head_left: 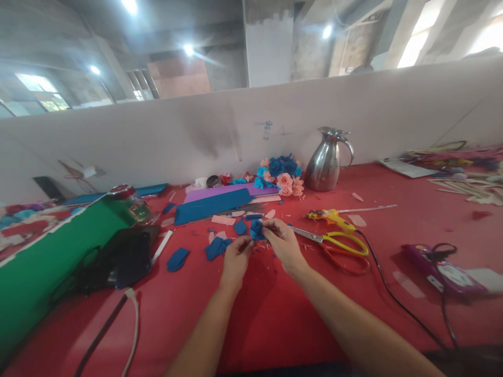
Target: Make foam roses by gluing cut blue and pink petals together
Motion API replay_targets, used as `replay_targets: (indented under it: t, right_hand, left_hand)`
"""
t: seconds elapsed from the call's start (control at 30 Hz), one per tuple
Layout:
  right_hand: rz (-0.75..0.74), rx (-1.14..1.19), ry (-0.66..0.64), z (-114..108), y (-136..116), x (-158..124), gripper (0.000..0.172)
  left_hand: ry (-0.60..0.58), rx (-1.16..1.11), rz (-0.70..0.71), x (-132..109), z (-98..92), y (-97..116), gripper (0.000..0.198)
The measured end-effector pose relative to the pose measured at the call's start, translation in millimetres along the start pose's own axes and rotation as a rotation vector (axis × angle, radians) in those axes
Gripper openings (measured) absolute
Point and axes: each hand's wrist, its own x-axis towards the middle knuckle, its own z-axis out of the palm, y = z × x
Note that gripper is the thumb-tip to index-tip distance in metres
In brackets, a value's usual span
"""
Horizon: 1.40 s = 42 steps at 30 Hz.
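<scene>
Between my two hands is a small blue paper flower (257, 230), held a little above the red table. My left hand (237, 256) pinches it low on its left side. The thumb and fingers of my right hand (283, 243) grip its right edge. Cut blue paper petals (217, 248) lie just left of my left hand, and one more blue petal piece (178, 259) sits farther left. Scissors (334, 244) with one yellow and one red handle rest beside my right hand, blades pointing toward it. The flower's underside is hidden by my fingers.
Behind my hands lie blue paper sheets (214, 205) and a bunch of paper flowers (285, 175). A steel jug (325, 162) stands by the wall. A yellow glue gun (334, 219) trails its cord rightward to a purple power strip (444, 269). At left are a phone (133, 262) and green board (74, 262).
</scene>
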Motion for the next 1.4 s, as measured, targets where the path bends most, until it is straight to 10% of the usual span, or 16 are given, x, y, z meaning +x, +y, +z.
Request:
replay_targets:
  t: [1.03,1.4]
  right_hand:
    - [-0.027,-0.037,0.028,-5,2,2,0.023]
    - [-0.333,-1.354,-0.574,-5,14,-13,0.025]
  left_hand:
    - [0.053,-0.043,0.004,1,-3.2,-1,0.021]
    - [0.264,-0.052,0.070,10,-12.0,-6,0.018]
